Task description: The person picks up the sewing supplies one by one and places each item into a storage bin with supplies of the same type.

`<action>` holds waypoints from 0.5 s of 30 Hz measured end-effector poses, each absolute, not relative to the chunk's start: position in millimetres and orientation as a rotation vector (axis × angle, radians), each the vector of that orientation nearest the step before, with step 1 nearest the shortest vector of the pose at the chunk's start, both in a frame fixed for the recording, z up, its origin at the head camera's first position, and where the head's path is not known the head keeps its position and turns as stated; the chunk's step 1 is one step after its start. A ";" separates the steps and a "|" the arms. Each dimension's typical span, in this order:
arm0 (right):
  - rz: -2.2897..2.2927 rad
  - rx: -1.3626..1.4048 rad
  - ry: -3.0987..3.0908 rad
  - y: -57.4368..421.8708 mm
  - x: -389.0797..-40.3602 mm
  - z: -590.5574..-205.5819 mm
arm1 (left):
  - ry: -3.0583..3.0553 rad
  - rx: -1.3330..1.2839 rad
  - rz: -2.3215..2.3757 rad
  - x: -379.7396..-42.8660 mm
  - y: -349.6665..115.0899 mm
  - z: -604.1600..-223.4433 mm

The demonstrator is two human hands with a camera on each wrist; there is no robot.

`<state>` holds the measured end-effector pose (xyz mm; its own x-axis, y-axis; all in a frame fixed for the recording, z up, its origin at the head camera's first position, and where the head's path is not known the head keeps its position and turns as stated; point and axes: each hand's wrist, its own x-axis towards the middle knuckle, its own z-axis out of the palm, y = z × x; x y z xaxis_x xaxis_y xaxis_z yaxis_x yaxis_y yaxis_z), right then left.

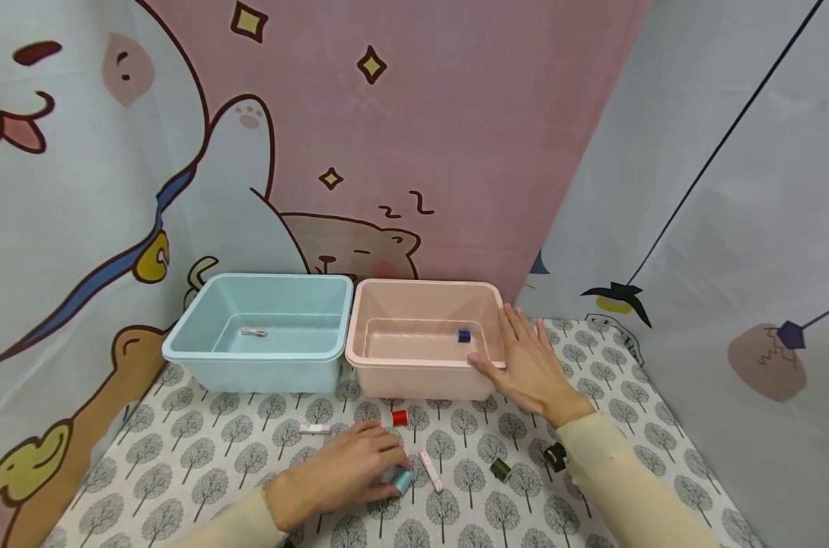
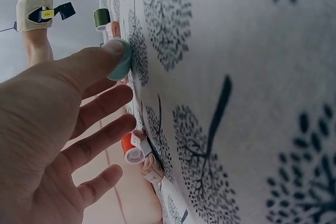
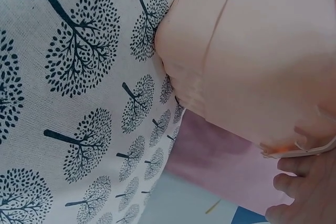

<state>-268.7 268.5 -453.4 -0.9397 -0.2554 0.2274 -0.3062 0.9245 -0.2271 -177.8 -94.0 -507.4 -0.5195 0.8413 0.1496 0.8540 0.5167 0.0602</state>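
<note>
Left hand (image 1: pixel 349 472) low over the bench (image 1: pixel 215 457), thumb and fingers closed in a pinch on a teal spool (image 1: pixel 402 481) at its right edge. Right hand (image 1: pixel 527 369) loose and wide, laid along the near right corner of the pink basin (image 1: pixel 428 364), thumb over the rim.

Risks, as I judge them: the spool is round and smooth, so an off-centre pinch could squirt it sideways and set it rolling. A patterned peg (image 1: pixel 430 470) lies just right of it—easy to knock on lift. The red spool (image 1: pixel 400 418), just ahead of the left hand, could be brushed by the outer fingers. A hard push from the right hand might slide the pink basin; the navy spool (image 1: pixel 463 336) inside, left of that hand, could then roll.

Hard to make out: the teal spool's far side, behind the thumb. Something pale by the red spool—partly covered in the head view. One dark green spool (image 1: pixel 555 457) sits against the right sleeve (image 1: pixel 633 472), partly hidden. A dark scrap below the left wrist is cut off by the frame edge.
</note>
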 end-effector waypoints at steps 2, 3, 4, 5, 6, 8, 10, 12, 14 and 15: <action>0.402 0.426 -2.888 269.1 -269.2 -454.0 | -2.638 -1.484 -0.189 -177.3 -94.1 -507.0; 0.408 0.426 -2.887 269.3 -269.3 -454.1 | -2.635 -1.484 -0.186 -177.0 -94.1 -506.6; 0.411 0.426 -2.886 269.6 -269.5 -454.5 | -2.632 -1.484 -0.185 -176.5 -94.2 -506.2; 0.414 0.427 -2.884 269.7 -269.6 -454.8 | -2.629 -1.482 -0.183 -176.0 -94.4 -505.7; 0.414 0.429 -2.882 269.6 -269.7 -455.0 | -2.627 -1.481 -0.181 -175.7 -94.7 -505.3; 0.416 0.430 -2.878 269.9 -270.0 -455.5 | -2.635 -1.473 -0.182 -175.3 -95.2 -503.9; 0.414 0.430 -2.873 269.9 -270.3 -456.1 | -2.634 -1.465 -0.187 -175.1 -95.8 -502.6; 0.415 0.428 -2.873 269.9 -270.3 -456.7 | -2.631 -1.455 -0.191 -175.0 -96.0 -501.2; 0.421 0.426 -2.875 269.8 -270.2 -457.1 | -2.620 -1.444 -0.193 -174.7 -96.1 -499.8; 0.423 0.425 -2.876 269.7 -270.2 -457.2 | -2.614 -1.438 -0.193 -174.7 -96.0 -499.3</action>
